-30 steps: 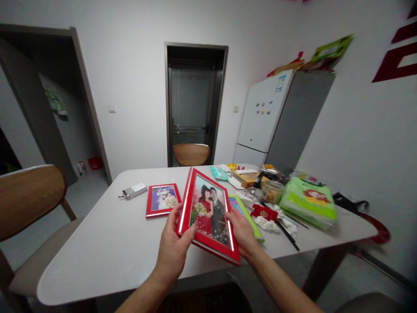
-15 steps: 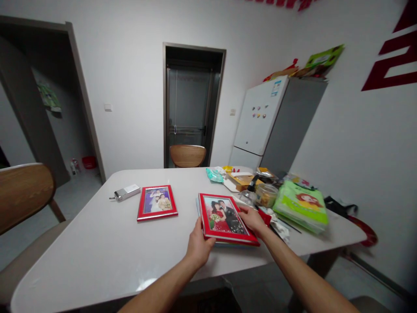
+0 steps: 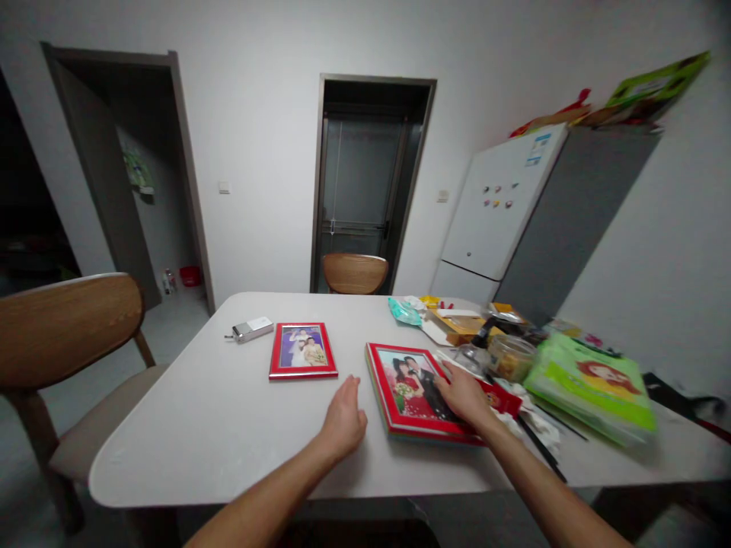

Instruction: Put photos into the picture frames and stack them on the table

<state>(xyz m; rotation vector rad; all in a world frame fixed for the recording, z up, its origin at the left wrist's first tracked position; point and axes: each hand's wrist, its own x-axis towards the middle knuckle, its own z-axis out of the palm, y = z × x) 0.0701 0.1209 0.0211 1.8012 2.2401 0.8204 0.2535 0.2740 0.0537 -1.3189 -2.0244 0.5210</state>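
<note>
Bare forearms reach forward, left fingers extended with palm turned inward, right fingers outstretched palm down.

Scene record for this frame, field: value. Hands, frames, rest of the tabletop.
left hand: over white table, between the two frames, holding nothing
right hand: at right side of larger red frame; grip unclear
larger red frame: face up, greenish edge showing beneath
smaller red frame: face up, untouched
left of smaller red frame: silver device
table's right side: clear jar, green package
</note>
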